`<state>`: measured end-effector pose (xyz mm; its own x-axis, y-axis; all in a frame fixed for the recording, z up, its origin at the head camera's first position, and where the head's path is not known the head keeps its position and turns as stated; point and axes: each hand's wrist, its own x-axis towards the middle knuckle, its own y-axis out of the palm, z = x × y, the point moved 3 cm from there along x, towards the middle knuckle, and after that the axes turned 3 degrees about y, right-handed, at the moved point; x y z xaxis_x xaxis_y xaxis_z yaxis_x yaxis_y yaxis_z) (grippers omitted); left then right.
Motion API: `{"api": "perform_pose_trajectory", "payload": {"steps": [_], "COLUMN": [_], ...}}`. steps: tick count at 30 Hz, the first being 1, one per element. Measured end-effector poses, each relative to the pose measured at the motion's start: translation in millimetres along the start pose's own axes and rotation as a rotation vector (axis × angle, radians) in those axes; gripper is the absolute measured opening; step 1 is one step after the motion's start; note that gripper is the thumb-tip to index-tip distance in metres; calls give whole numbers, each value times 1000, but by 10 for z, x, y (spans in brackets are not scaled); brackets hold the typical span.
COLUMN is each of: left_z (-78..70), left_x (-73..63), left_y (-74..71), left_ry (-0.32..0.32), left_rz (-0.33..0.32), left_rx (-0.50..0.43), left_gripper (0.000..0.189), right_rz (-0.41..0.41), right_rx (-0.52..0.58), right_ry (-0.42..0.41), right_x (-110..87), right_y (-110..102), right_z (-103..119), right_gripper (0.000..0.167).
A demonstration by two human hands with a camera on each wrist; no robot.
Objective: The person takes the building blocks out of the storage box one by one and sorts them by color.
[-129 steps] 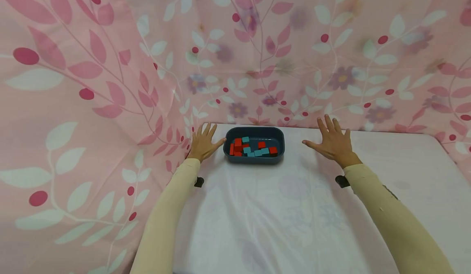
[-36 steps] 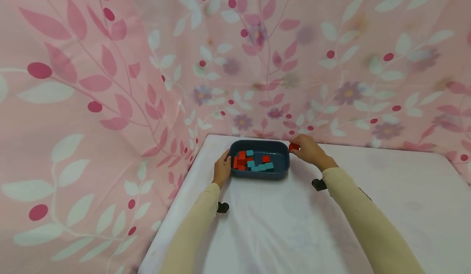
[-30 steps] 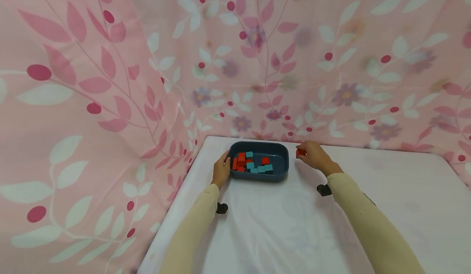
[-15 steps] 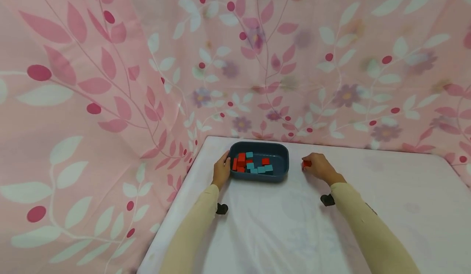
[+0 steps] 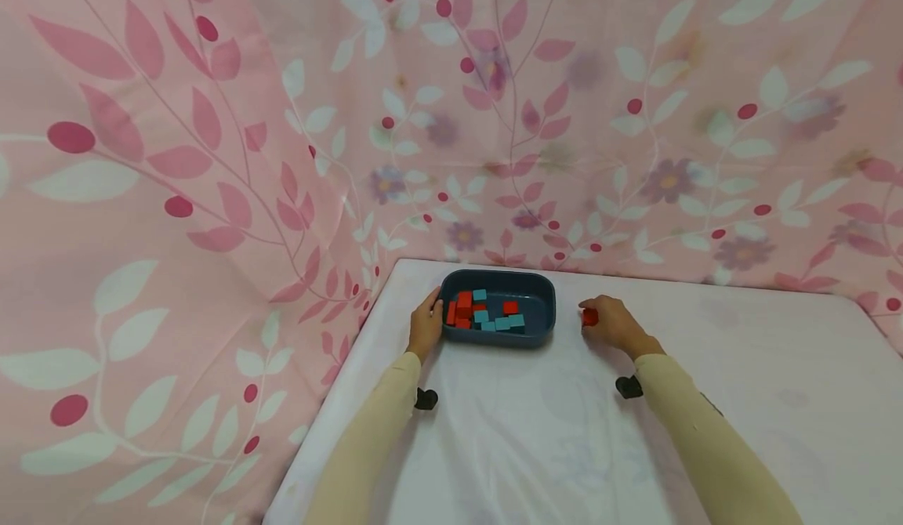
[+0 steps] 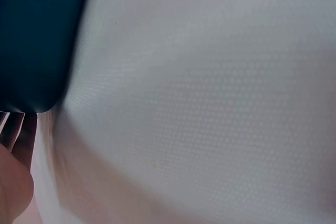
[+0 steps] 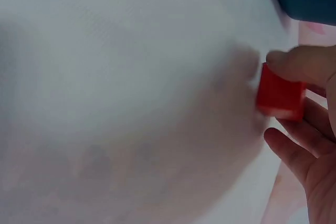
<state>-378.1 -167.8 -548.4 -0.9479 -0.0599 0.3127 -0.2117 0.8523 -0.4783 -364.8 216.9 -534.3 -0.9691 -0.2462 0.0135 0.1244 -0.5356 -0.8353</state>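
Note:
A dark blue rectangular tub [image 5: 497,338] stands at the back of the table, with red blocks [image 5: 463,303] and light-blue blocks [image 5: 502,324] inside. My left hand [image 5: 425,327] rests against the tub's left end. In the left wrist view its fingers [image 6: 23,137] look straight where they meet the wall of the tub [image 6: 37,40]; their tips are hidden. To the right of the tub, my right hand [image 5: 614,327] pinches a red block [image 5: 589,317]. The right wrist view shows the thumb on this red block [image 7: 281,95], held over the white cloth.
A white cloth [image 5: 508,431] covers the table. Pink floral curtains [image 5: 600,117] hang behind it and along the left side. A small black device [image 5: 426,399] sits under the left wrist, and a black device [image 5: 629,387] under the right.
Both hands came inward from their spread positions. The right hand took a red block out of the tub and carried it right, then slightly nearer. Lately it has barely moved; the left hand stays on the tub.

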Motion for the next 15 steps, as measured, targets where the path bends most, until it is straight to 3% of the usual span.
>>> {"api": "perform_pose_trajectory", "payload": {"steps": [8, 15], "left_z": [12, -2], "left_x": [-5, 9], "left_y": [-18, 12], "left_ry": [0, 7], "left_rz": [-2, 5], "left_rx": [-10, -18], "left_gripper": [40, 40], "right_rz": [-147, -123], "right_rx": [47, 101], "right_ry": [-160, -174], "right_x": [154, 335], "right_y": [-162, -147], "right_z": [407, 796], "right_gripper": [47, 51]}}
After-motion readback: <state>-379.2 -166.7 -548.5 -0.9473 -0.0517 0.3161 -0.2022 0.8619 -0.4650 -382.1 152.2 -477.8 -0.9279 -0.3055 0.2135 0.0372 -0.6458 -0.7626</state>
